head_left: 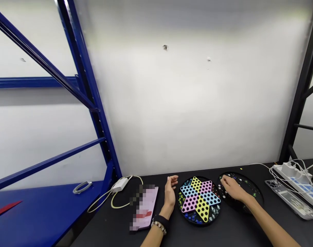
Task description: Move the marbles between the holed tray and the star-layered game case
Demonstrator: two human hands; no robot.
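A round Chinese checkers board point(199, 195) lies on the black table, its star in yellow, pink and blue. Marbles of several colours sit in the black sections around the star. Just left of the board, my left hand point(170, 192) rests on its side, fingers loosely bent and apart, with nothing in them. To the right is a round black tray point(260, 199) with small marbles or pieces in it. Over its left part, my right hand point(232, 188) reaches with the fingertips drawn together. What they hold, if anything, is hidden.
A phone point(147, 207), partly blurred, lies left of my left hand. Behind it are a white adapter point(119, 185) and cable. At the right are another phone-like device point(291, 199) and a power strip point(299, 181) with tangled cords. Blue shelving point(88, 85) stands at the left.
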